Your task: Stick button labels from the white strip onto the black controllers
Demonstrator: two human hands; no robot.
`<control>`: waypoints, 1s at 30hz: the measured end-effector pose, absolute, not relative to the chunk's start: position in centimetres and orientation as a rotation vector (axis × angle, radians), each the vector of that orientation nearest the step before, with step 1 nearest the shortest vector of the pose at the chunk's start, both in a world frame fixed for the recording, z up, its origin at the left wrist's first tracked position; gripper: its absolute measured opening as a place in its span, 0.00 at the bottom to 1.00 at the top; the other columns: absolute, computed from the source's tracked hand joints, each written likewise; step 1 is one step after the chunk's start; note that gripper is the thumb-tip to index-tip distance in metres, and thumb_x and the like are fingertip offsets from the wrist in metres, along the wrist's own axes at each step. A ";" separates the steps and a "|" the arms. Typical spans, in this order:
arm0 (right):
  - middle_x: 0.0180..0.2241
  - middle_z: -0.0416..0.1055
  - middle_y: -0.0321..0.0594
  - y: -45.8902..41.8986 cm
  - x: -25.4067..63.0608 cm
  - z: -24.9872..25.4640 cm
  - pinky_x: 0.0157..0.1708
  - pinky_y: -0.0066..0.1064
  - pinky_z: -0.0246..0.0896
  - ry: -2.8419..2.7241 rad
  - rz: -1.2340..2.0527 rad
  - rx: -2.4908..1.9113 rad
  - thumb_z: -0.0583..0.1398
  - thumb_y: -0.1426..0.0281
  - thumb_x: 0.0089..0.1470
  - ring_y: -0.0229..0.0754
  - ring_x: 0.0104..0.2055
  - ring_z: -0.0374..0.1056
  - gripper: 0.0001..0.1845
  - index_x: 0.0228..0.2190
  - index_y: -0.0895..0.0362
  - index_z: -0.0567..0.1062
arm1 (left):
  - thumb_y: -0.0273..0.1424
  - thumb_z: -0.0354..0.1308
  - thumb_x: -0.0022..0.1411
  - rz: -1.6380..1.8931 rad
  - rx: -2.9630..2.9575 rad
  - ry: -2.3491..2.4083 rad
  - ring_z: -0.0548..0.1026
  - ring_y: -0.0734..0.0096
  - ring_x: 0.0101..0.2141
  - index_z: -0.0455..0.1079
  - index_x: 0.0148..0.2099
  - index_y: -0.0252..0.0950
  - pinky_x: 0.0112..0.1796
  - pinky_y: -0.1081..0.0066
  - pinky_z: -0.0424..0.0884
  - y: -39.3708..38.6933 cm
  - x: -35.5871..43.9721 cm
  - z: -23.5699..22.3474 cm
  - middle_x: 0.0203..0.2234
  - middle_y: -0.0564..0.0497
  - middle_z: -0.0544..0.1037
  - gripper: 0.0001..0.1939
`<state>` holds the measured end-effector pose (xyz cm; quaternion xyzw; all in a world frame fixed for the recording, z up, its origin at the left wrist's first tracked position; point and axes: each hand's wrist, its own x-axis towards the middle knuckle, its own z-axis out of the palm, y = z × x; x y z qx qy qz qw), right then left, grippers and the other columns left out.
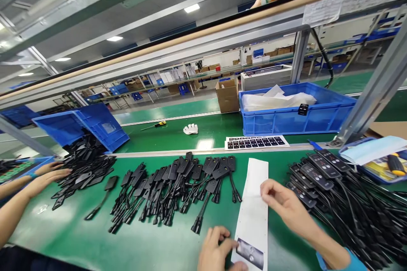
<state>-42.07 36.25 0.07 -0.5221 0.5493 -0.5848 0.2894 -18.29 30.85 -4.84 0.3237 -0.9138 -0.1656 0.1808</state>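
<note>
A long white backing sheet (253, 203) lies on the green bench in front of me, with one dark label (250, 254) bearing two round marks near its close end. My left hand (215, 250) is at the sheet's lower left edge, fingers bent and apart, index fingertip at the label. My right hand (286, 205) is closed, thumb and fingers pinched together at the right edge of the sheet. Black cabled devices (178, 173) lie in a row to the left. On the right is a pile of similar devices with labelled faces (318, 169).
Another person's hands (47, 178) touch black parts (85, 165) spilling from a tipped blue bin (103, 125). Behind lie a label sheet (256, 142), a white piece (190, 129), a screwdriver (154, 125) and a blue crate (292, 120). A metal post (375, 63) rises at right.
</note>
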 end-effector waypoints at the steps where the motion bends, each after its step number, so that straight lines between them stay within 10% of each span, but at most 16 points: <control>1: 0.28 0.63 0.36 36.2 -42.5 0.1 0.33 0.31 0.60 1.488 -1.624 -1.307 0.56 0.61 0.58 0.41 0.32 0.61 0.11 0.28 0.54 0.67 | 0.42 0.61 0.56 -0.458 0.933 -2.586 0.72 0.59 0.37 0.74 0.39 0.41 0.37 0.64 0.72 29.5 -19.0 -3.9 0.36 0.46 0.73 0.13; 6: 0.26 0.62 0.34 36.3 -43.1 -0.1 0.30 0.30 0.59 1.563 -1.722 -1.144 0.59 0.57 0.55 0.39 0.29 0.60 0.14 0.28 0.54 0.68 | 0.23 0.51 0.61 -0.010 1.032 -2.567 0.68 0.54 0.50 0.58 0.59 0.30 0.49 0.57 0.68 21.3 -24.0 -0.4 0.49 0.37 0.70 0.23; 12: 0.23 0.62 0.32 36.8 -43.5 -0.4 0.30 0.30 0.58 1.497 -1.820 -1.000 0.58 0.57 0.56 0.38 0.27 0.60 0.13 0.30 0.54 0.67 | 0.20 0.43 0.63 0.144 1.068 -2.555 0.74 0.59 0.35 0.59 0.58 0.29 0.36 0.62 0.72 19.1 -27.3 0.7 0.36 0.42 0.72 0.22; 19: 0.22 0.61 0.31 36.6 -43.7 -0.5 0.29 0.29 0.55 1.419 -1.844 -0.897 0.58 0.58 0.56 0.37 0.25 0.59 0.13 0.31 0.54 0.67 | 0.22 0.59 0.54 0.101 1.138 -2.541 0.72 0.49 0.37 0.68 0.44 0.27 0.36 0.56 0.70 18.8 -27.2 0.5 0.35 0.40 0.71 0.13; 26: 0.23 0.61 0.31 36.6 -43.3 0.1 0.26 0.29 0.55 1.314 -1.862 -0.766 0.61 0.56 0.53 0.36 0.24 0.58 0.15 0.30 0.54 0.67 | 0.34 0.53 0.63 -0.213 1.081 -2.284 0.74 0.62 0.36 0.57 0.49 0.34 0.34 0.67 0.70 19.4 -26.0 1.7 0.37 0.45 0.74 0.15; 30: 0.24 0.62 0.31 36.5 -43.5 -0.1 0.22 0.26 0.53 1.206 -1.855 -0.658 0.63 0.58 0.52 0.34 0.22 0.56 0.15 0.29 0.55 0.68 | 0.40 0.60 0.57 -1.240 0.951 -1.866 0.63 0.79 0.16 0.58 0.50 0.38 0.18 0.78 0.58 22.8 -27.1 3.1 0.23 0.58 0.68 0.22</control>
